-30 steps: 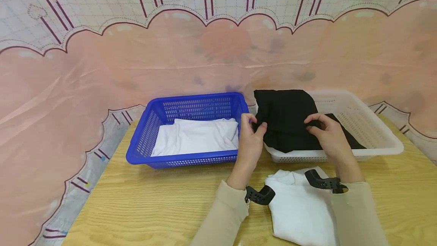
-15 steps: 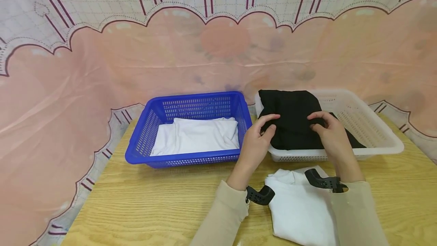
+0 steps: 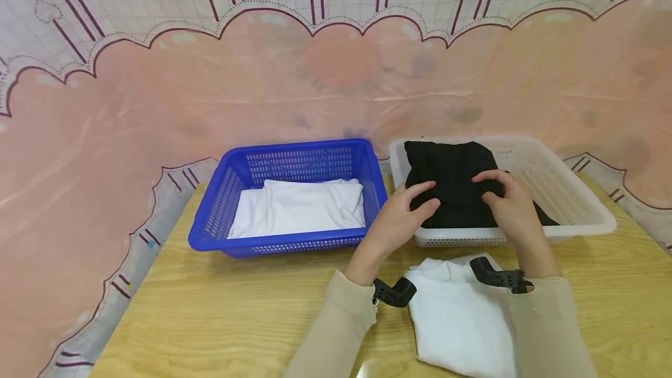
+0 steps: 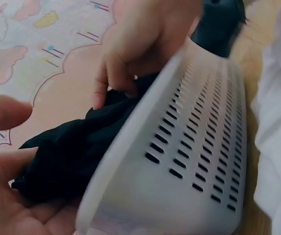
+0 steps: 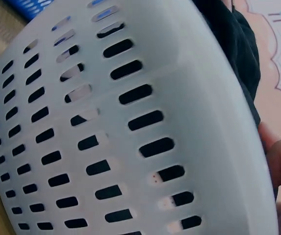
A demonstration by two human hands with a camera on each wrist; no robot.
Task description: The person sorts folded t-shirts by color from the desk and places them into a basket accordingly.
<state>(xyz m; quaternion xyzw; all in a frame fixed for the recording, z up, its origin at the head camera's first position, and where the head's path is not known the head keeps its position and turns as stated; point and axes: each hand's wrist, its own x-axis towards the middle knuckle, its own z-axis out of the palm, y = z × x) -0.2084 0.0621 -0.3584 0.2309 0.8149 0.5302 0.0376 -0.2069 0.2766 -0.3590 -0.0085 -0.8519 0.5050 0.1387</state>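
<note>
Black folded cloth lies in the white plastic basket, a corner of it spreading to the right. At the cloth's left side is my left hand, thumb and index finger apart; in the left wrist view its other fingers lie low beside the black cloth. My right hand reaches over the front rim, its fingertips at the cloth's right part, with thumb and index finger spread. The right wrist view shows mostly the perforated basket wall, which hides most of that hand.
A blue basket holding folded white cloth stands left of the white one. On the wooden table, another folded white cloth lies between my forearms. A patterned curtain hangs behind.
My left hand has let go of the black cloth's left edge and moved slightly right, its fingers spreading. The cloth has settled lower into the white basket. My right hand has barely shifted.
</note>
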